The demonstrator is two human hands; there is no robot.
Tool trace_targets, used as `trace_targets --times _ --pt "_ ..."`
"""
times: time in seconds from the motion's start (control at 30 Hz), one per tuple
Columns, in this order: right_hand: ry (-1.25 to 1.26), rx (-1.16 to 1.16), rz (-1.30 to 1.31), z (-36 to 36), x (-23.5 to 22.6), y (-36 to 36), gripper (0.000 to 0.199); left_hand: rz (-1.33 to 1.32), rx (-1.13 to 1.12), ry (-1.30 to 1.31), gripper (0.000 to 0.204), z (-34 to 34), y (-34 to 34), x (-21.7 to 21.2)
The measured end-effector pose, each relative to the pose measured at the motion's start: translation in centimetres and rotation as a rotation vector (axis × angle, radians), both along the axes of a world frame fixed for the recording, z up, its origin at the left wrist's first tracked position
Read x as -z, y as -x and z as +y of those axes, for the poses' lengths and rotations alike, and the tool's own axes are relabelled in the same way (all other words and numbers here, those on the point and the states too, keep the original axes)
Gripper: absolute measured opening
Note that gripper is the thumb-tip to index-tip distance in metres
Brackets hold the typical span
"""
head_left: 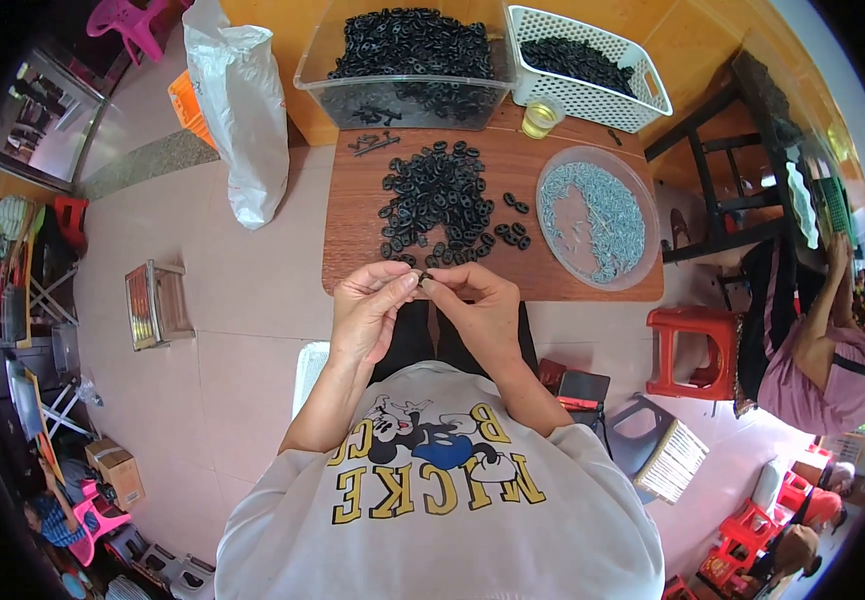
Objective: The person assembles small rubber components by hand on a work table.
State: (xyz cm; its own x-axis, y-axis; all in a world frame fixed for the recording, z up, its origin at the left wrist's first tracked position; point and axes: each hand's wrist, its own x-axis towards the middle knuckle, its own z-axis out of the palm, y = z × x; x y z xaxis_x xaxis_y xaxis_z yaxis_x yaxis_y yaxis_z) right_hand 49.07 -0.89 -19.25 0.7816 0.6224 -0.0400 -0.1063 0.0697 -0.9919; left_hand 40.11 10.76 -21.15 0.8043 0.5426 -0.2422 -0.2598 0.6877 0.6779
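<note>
Just above the near edge of the brown wood-grain desk [353,205], the left hand [367,305] and the right hand [478,308] meet at their fingertips, each with thumb and forefinger closed in a pinch on a small dark piece [426,278], mostly covered by the fingers so its exact shape cannot be told. Directly beyond them on the desk spreads a loose heap of small black oval plastic parts with holes [438,195], and a few stray black parts [515,235] lie just right of it. Farther right sits a round, shallow translucent plastic tray [651,215] holding many thin silvery-blue metal pieces [618,225]. At the far side stands a clear rectangular plastic bin [403,117] piled with more black parts; right of it is a white perforated plastic basket [593,107], also containing black pieces, with a small clear cup of yellowish liquid [543,119] near its left end.
</note>
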Motion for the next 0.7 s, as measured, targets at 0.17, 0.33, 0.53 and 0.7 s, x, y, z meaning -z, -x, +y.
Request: trace_targets --times 0.17,0.33,0.53,0.7 --pt "0.123 0.073 -0.296 -0.4 -0.3 0.3 0.009 0.058 0.0 -0.134 0.013 -0.3 0.1 -0.2" --pt "0.024 0.012 0.004 -0.1 1.3 0.3 0.011 0.058 0.046 -0.14 0.012 0.3 0.5 0.3" --pt "-0.085 0.005 0.088 0.6 2.0 0.3 0.011 0.06 0.037 0.016 0.013 0.3 0.4 -0.2" --pt "0.021 0.031 -0.041 0.4 1.5 0.6 0.012 0.075 0.037 0.001 0.015 0.4 0.8 1.4"
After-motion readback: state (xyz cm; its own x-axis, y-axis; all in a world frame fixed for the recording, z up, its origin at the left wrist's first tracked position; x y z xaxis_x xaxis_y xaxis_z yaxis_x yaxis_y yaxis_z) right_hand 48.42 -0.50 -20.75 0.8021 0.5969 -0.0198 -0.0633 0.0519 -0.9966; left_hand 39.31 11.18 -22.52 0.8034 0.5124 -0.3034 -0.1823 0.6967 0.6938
